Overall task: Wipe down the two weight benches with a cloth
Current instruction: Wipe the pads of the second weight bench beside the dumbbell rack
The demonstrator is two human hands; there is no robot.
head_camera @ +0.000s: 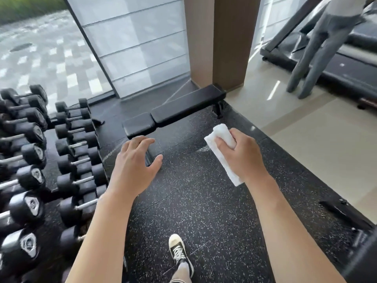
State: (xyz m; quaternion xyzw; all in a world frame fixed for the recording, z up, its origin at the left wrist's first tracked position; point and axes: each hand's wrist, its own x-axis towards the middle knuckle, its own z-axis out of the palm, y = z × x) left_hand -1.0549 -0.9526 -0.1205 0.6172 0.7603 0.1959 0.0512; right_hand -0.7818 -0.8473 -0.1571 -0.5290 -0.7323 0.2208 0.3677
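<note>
A flat black weight bench (183,108) stands on the speckled rubber floor ahead of me, running from near left to far right beside a wooden pillar. My right hand (242,154) grips a folded white cloth (222,139) in the air, short of the bench. My left hand (136,160) hovers with relaxed, spread fingers just in front of the bench's near seat pad and holds nothing. Part of a black frame (353,223), perhaps a second bench, shows at the lower right edge.
A rack of black dumbbells (30,160) fills the left side. A glass wall and wooden pillar (224,41) stand behind the bench. Another person's legs (314,58) stand by a treadmill (336,64) at the far right. My shoe (179,252) is on the floor below.
</note>
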